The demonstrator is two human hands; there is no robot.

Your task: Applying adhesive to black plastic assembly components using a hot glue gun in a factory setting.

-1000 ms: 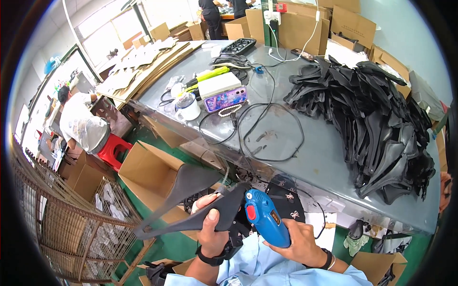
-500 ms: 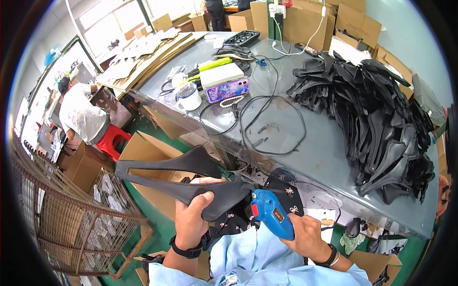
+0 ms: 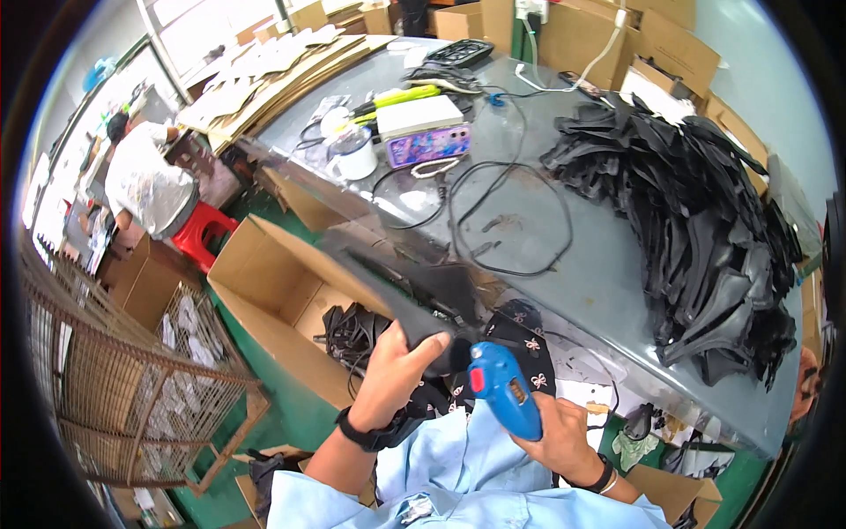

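My left hand (image 3: 397, 375) is closed on a black moulded piece (image 3: 392, 309), flat and flexible-looking, its far end blurred by motion. Its thumb lies on top, near the end closest to me. In my right hand (image 3: 561, 438) is a blue hand-held power tool (image 3: 509, 392) with a red button and a small display. The tool's dark head points toward the near end of the black piece; whether they touch I cannot tell. Below the held piece, an open cardboard box (image 3: 264, 282) has several black pieces (image 3: 348, 335) inside.
A large heap of black moulded pieces (image 3: 705, 238) covers the right of the grey table (image 3: 608, 300). A looped black cable (image 3: 564, 251), a white mug (image 3: 354, 159) and a purple phone (image 3: 429, 146) lie farther left. A wire cage (image 3: 132, 397) stands left; a person (image 3: 150, 185) sits beyond.
The black piece has swung and tilted in my left hand, its slotted outline now blurred. More of the open box shows. The blue tool is still in my right hand, its head near the piece.
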